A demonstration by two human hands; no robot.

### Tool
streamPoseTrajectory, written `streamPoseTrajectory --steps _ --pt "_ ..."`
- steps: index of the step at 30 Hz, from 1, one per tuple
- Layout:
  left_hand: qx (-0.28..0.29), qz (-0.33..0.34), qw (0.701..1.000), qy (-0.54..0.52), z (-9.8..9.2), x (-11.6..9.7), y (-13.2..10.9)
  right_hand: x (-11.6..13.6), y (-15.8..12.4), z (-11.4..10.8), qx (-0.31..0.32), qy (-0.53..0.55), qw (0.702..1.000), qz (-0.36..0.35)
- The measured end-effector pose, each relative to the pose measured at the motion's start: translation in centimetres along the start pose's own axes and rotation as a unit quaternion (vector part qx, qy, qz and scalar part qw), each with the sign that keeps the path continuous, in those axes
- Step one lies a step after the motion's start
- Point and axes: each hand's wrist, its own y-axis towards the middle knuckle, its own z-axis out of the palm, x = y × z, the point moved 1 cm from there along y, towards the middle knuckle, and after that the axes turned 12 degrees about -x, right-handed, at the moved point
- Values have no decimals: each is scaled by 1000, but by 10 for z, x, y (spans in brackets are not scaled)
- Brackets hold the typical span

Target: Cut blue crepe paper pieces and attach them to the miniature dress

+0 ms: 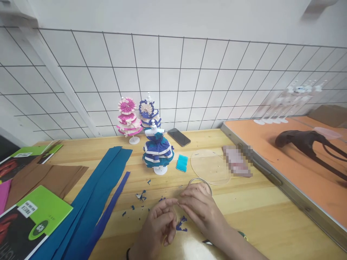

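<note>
Over the near middle of the table, my left hand [159,224] and my right hand [203,207] meet at their fingertips. The left fingers are curled, with the index finger reaching to the right hand. My right fingers are pressed together in a pinch; whatever lies between the tips is too small to make out. Blue paper scraps [182,224] lie below and around the hands. A thin silvery ring [201,179] shows behind my right hand, partly hidden. Beyond stands a mini dress form [158,151] in tiered blue and teal ruffles. Under my right forearm, a green-and-yellow handle [243,235] peeks out.
Teal crepe paper [92,195] and a purple-blue strip [114,202] lie left, beside green-and-black packets [40,220] and brown paper [56,177]. Farther back are a pink dress form [128,119], a phone [179,137], a turquoise piece [181,163] and a translucent disc [208,166]. An orange table [255,148] adjoins right.
</note>
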Motion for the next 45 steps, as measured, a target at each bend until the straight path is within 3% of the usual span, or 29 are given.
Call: streamPoseTrajectory --steps 6,16,25,36,45 --pt "18 1 1000 -3 0 1 0 -5 -5 5 25 -16 1000 2" --pt "17 -13 1000 1 -1 2 0 1 -5 2 16 19 1000 4" --pt "29 14 999 16 1 5 1 -5 -11 8 -18 76 994 75" --pt "33 -7 999 -16 -4 3 1 7 -7 0 14 -31 999 -37" --pt "30 -6 999 -19 -2 0 -1 8 -4 2 16 -65 997 -36"
